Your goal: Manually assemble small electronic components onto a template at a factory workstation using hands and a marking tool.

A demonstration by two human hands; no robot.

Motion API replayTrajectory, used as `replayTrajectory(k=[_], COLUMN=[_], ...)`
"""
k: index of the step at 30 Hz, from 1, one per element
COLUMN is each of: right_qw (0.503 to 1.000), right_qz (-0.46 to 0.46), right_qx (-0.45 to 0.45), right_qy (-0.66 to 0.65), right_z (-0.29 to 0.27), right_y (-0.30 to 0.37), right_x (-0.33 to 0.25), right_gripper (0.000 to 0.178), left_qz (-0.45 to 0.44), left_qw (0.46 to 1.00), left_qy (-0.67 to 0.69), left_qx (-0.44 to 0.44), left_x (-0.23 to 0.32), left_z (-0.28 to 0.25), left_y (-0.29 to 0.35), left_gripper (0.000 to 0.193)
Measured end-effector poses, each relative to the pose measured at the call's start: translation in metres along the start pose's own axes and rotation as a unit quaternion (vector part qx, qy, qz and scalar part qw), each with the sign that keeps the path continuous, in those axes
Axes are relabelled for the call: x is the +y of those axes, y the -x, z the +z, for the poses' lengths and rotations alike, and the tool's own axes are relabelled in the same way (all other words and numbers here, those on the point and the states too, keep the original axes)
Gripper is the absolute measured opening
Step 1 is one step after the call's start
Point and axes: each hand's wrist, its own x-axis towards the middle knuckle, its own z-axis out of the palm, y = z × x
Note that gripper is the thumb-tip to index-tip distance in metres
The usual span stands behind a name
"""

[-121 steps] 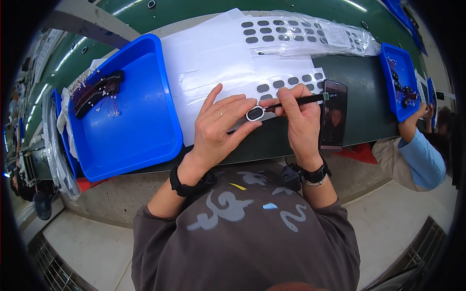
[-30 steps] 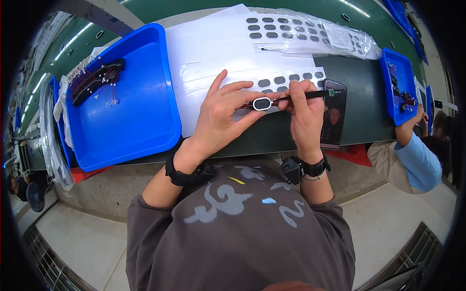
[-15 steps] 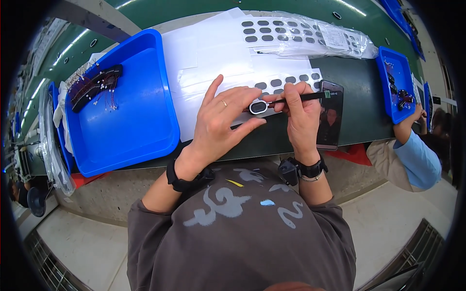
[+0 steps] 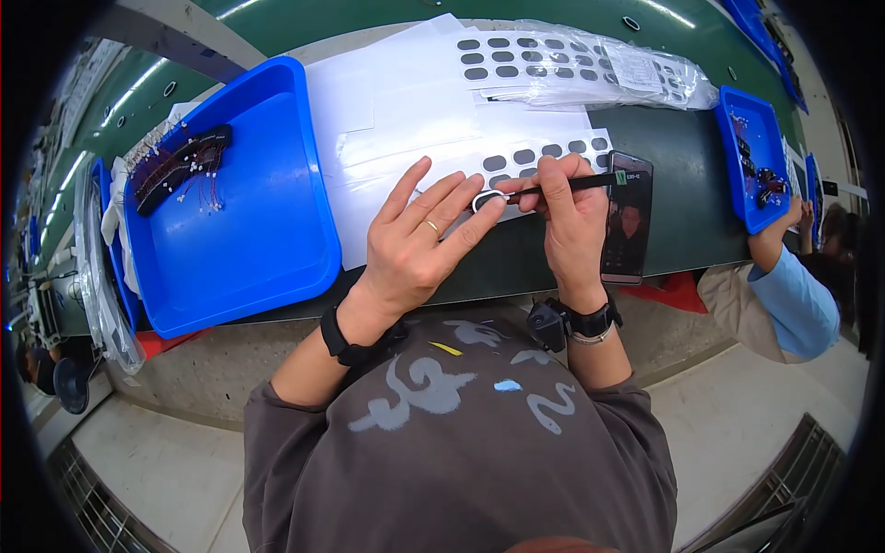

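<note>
Between the fingers of my left hand (image 4: 406,247) is a small oval part (image 4: 480,203), dark in the middle with a white rim. The left thumb lies across its face and hides some of it. My right hand (image 4: 573,230) grips black tweezers (image 4: 593,182) with a green label, their tip at the oval part's right edge. Just beyond both hands is a white sheet of dark oval stickers (image 4: 524,157).
At left stands a blue tray (image 4: 249,240) with wired black parts (image 4: 184,166). A phone (image 4: 625,253) lies right of my right hand. Bagged sticker sheets (image 4: 636,74) lie farther back. Another person's arm (image 4: 793,295) reaches to a small blue tray (image 4: 763,218) at right.
My left thumb has moved up from below the oval part onto its face, and the left hand has turned slightly. My right hand and the tweezers have barely moved.
</note>
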Motion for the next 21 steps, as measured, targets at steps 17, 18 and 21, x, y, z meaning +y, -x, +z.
replayTrajectory(k=[17,18,21], right_qw=[0.992,0.99,0.984], right_qz=[-0.12,-0.125,-0.135], right_qx=[0.046,0.066,0.108], right_qy=[-0.017,0.002,0.039], right_z=[-0.003,-0.009,-0.014], right_y=[0.015,0.015,0.016], right_x=[0.017,0.019,0.019], right_gripper=[0.024,0.019,0.01], left_qz=[0.013,0.021,0.039], left_qw=[0.997,0.998,0.999], left_qy=[0.076,0.06,0.028], left_qx=[0.009,0.01,0.01], left_x=[-0.005,-0.006,-0.007], left_z=[0.002,0.001,0.001], left_y=[-0.005,-0.004,-0.002], left_gripper=[0.027,0.027,0.03])
